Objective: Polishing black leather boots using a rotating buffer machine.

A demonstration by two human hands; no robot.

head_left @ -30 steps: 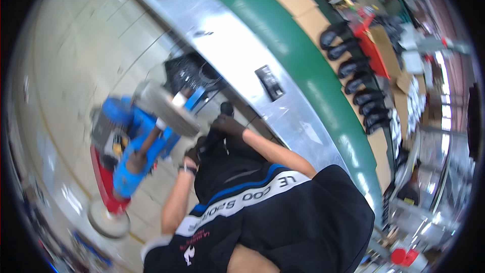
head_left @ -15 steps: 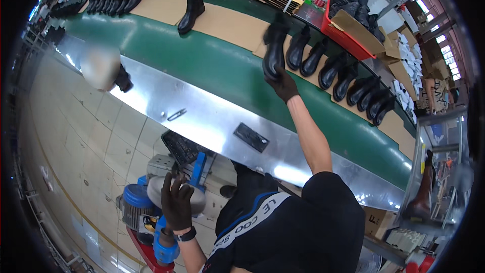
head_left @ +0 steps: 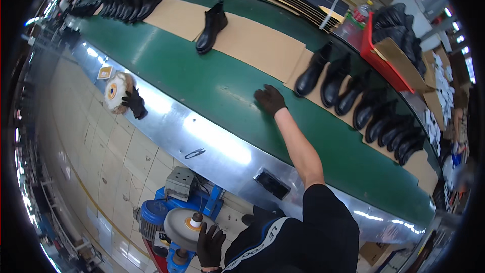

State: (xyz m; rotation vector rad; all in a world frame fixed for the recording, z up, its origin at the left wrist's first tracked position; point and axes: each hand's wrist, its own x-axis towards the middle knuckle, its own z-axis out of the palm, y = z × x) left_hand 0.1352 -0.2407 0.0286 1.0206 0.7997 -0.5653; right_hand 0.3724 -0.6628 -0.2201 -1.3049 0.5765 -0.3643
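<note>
My right hand [head_left: 271, 100], in a dark glove, is over the green conveyor belt [head_left: 202, 91] with fingers apart and nothing in them. Just beyond it to the right, a black ankle boot [head_left: 311, 73] stands on cardboard at the left end of a row of several similar boots [head_left: 371, 108]. My left hand [head_left: 210, 245], gloved as well, is low in the picture beside the round wheel [head_left: 183, 225] of a blue motor machine [head_left: 154, 212]. Its fingers are spread and hold nothing. A single black boot [head_left: 212, 28] stands farther left on the cardboard [head_left: 252, 43].
A metal ledge [head_left: 222, 144] along the belt's near side carries a black phone [head_left: 273, 183], small snips [head_left: 195, 153], a fluffy buffing wheel [head_left: 117, 92] and a dark glove [head_left: 134, 103]. Beyond the belt are stacked boards [head_left: 308, 2] and a red crate [head_left: 386, 65].
My right hand has let go of the black boot, which now stands at the row's left end, and has drawn back over the belt. The view has shifted; my left hand is lower.
</note>
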